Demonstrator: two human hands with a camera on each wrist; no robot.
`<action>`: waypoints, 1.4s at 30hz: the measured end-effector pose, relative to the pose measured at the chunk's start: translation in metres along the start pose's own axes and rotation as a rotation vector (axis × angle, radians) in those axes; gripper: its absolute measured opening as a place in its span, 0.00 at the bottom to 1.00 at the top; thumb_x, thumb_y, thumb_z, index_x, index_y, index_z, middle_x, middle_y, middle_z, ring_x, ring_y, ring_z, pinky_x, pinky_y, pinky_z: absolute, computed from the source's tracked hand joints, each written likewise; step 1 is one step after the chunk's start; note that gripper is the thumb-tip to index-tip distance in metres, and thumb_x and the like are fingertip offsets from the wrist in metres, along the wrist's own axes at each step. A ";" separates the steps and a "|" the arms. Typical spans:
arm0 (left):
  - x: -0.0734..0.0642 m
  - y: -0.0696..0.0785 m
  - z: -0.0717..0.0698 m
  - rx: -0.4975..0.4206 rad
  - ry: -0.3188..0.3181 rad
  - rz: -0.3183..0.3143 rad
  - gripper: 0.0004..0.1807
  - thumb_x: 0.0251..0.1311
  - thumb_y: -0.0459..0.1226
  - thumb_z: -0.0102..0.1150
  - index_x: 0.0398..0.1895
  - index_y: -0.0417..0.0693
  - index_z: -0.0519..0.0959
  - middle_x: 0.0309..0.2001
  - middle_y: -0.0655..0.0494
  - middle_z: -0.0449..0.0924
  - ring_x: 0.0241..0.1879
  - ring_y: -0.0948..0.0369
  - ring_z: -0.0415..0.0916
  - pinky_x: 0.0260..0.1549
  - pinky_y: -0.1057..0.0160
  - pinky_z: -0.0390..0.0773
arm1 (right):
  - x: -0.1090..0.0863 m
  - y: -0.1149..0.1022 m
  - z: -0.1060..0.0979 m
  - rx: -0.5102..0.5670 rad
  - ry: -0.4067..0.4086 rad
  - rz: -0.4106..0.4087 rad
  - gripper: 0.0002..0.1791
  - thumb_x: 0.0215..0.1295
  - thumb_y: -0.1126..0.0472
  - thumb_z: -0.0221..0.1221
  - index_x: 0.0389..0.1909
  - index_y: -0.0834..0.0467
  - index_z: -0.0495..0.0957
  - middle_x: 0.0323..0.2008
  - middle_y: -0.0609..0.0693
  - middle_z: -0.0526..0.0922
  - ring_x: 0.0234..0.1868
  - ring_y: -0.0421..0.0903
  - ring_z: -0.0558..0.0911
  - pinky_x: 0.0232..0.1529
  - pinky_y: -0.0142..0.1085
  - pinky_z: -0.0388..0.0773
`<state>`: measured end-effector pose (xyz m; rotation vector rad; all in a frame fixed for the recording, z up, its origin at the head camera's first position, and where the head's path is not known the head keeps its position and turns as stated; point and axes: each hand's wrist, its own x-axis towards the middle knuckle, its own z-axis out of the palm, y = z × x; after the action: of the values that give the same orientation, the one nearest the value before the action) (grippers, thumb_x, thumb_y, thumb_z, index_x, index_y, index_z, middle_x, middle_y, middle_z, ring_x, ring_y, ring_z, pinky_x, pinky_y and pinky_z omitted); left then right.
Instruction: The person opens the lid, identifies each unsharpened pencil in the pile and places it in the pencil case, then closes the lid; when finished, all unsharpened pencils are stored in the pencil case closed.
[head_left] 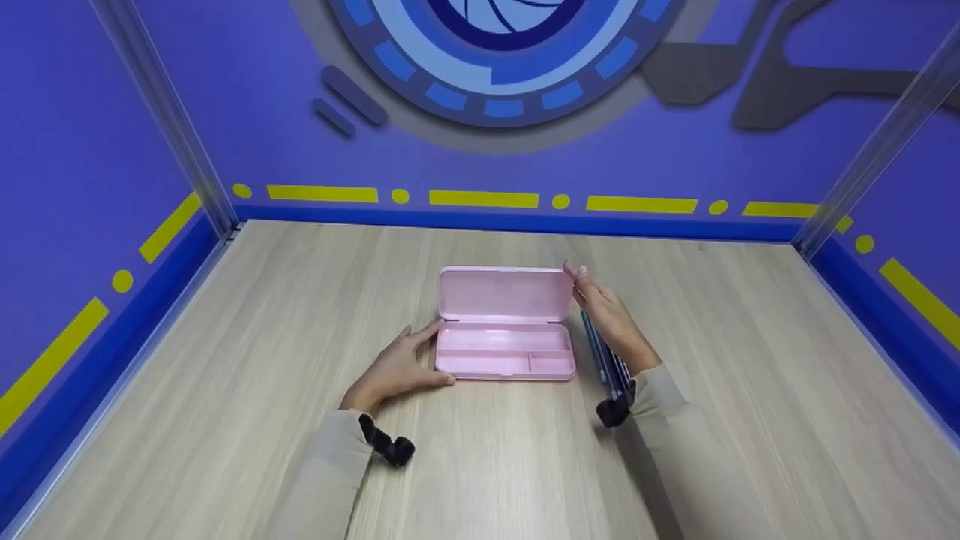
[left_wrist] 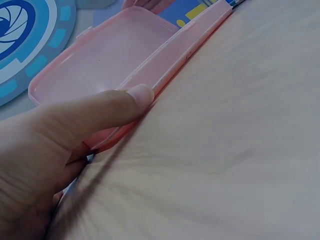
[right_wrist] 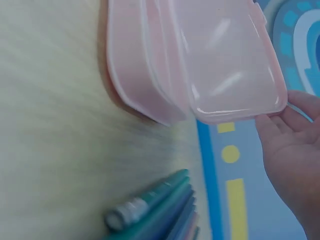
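A pink plastic pencil case [head_left: 499, 338] lies with its lid [head_left: 504, 294] raised and its divided tray showing nothing inside. My left hand [head_left: 397, 367] grips the left end of the tray, thumb at the front corner and fingers round the side. In the left wrist view, the thumb [left_wrist: 117, 106] presses on the case's front wall. With its fingertips, my right hand [head_left: 613, 322] holds the upper right corner of the lid. The right wrist view has these fingers [right_wrist: 290, 120] at the lid's corner.
Several pens and pencils [right_wrist: 150, 205] lie in a bunch just right of the case, partly under the right forearm. The wooden table [head_left: 300, 300] is bounded by purple-blue panels [head_left: 247, 97] at the back and sides. Each wrist wears a black camera strap.
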<state>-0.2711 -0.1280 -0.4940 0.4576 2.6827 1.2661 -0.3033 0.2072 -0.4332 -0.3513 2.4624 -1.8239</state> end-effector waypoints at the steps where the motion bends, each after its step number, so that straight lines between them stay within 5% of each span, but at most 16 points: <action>1: 0.000 0.000 0.000 0.002 0.002 0.000 0.55 0.37 0.52 0.78 0.73 0.58 0.61 0.74 0.47 0.56 0.74 0.38 0.40 0.68 0.35 0.52 | 0.003 0.002 0.001 0.011 -0.014 0.004 0.34 0.78 0.44 0.29 0.75 0.61 0.48 0.76 0.53 0.48 0.77 0.46 0.47 0.76 0.40 0.47; 7: 0.000 0.000 -0.001 0.024 0.007 0.004 0.55 0.38 0.53 0.78 0.73 0.57 0.61 0.73 0.46 0.56 0.74 0.38 0.41 0.69 0.37 0.51 | 0.013 0.009 0.009 0.033 -0.056 0.069 0.38 0.76 0.39 0.23 0.76 0.58 0.35 0.78 0.51 0.36 0.78 0.47 0.38 0.77 0.41 0.39; 16: -0.001 -0.002 0.005 0.021 0.009 0.029 0.55 0.39 0.53 0.77 0.73 0.57 0.61 0.73 0.47 0.58 0.73 0.37 0.42 0.69 0.38 0.52 | 0.023 0.024 0.014 0.000 -0.034 0.203 0.46 0.70 0.31 0.21 0.76 0.60 0.33 0.77 0.52 0.33 0.77 0.48 0.33 0.77 0.43 0.33; 27: -0.002 -0.003 0.006 0.039 0.013 0.028 0.55 0.39 0.54 0.76 0.73 0.57 0.60 0.73 0.48 0.58 0.73 0.36 0.43 0.69 0.37 0.53 | 0.032 0.029 0.016 0.153 -0.103 0.319 0.45 0.71 0.32 0.20 0.74 0.61 0.27 0.76 0.54 0.26 0.76 0.49 0.28 0.76 0.43 0.30; 42: -0.002 -0.001 0.003 0.040 0.017 0.023 0.55 0.39 0.55 0.76 0.74 0.59 0.59 0.73 0.49 0.58 0.74 0.38 0.42 0.69 0.36 0.51 | 0.020 -0.006 -0.007 -0.132 -0.109 0.314 0.47 0.70 0.31 0.35 0.76 0.60 0.39 0.77 0.57 0.42 0.77 0.55 0.45 0.76 0.49 0.46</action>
<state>-0.2688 -0.1273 -0.4968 0.4857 2.7293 1.2292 -0.3235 0.2074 -0.4241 -0.0618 2.4060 -1.4848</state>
